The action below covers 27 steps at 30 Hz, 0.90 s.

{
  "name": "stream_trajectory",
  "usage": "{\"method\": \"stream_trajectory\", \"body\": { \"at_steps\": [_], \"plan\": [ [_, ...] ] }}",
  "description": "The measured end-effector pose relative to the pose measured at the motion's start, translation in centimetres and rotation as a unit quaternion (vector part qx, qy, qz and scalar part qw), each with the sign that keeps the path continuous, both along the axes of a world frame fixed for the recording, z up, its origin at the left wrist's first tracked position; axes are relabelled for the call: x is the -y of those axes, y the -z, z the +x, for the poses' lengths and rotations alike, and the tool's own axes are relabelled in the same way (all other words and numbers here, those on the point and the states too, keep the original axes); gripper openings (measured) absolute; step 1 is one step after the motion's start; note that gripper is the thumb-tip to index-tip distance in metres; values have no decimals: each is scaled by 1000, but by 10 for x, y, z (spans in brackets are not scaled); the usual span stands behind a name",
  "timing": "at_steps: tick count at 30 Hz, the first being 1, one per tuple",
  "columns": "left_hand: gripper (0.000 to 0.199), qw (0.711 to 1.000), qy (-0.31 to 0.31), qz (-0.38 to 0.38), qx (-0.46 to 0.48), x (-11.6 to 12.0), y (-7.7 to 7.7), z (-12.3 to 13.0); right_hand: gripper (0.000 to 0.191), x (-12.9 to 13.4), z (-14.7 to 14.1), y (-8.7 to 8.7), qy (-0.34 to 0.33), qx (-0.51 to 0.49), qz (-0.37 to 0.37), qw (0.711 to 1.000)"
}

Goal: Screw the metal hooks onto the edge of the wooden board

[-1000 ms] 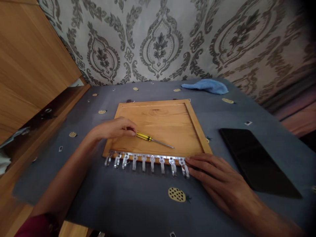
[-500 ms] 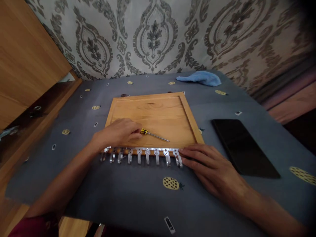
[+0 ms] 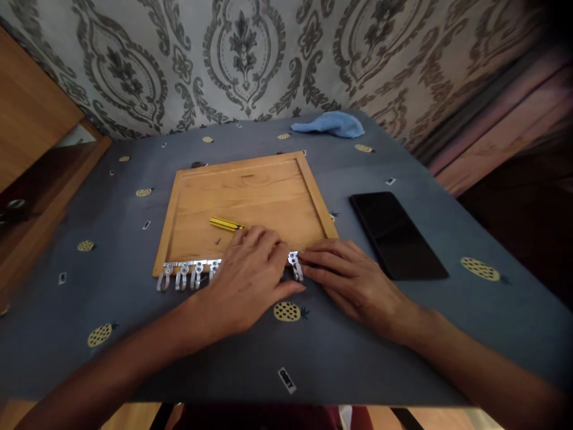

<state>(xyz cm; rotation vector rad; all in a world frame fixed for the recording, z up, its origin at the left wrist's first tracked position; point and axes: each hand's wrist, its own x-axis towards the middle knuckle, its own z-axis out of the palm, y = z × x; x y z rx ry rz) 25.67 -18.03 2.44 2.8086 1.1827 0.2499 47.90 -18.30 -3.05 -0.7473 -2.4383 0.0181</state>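
Note:
A metal hook rail with several curved hooks lies along the near edge of a framed wooden board. My left hand reaches over the middle of the rail, fingers bent forward onto the board and thumb held apart; it covers several hooks. At the rail's right end, my right hand has its fingers together against the last hook, with its thumb hidden. On the board lies a screwdriver with a yellow and black handle, its shaft hidden behind my left hand. Beside it is a small screw.
A black phone or tablet lies right of the board. Farther back is a blue cloth near the patterned wall. A wooden cabinet borders the grey, pineapple-print table covering on the left.
My left hand has moved right and nearer, from beside the screwdriver handle to over the rail. The small screw now shows. My right hand stays at the rail's end; the whole view has shifted.

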Motion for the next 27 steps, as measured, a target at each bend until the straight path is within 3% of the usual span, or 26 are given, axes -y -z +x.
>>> {"method": "stream_trajectory", "body": {
  "at_steps": [8,22,25,27],
  "plan": [
    [43,999,-7,-8,-37,-2,4,6,24,-1,0,0,1,3,-3,1000],
    [40,998,-26,-50,-15,-4,5,12,27,0,2,-2,-8,13,-25,1000],
    [39,998,-29,-53,-13,-4,3,11,32,0,5,-9,-17,-27,-36,999],
    [39,998,-26,-58,-14,-3,2,11,35,-6,5,-21,12,-64,-43,997]
  ]
}}
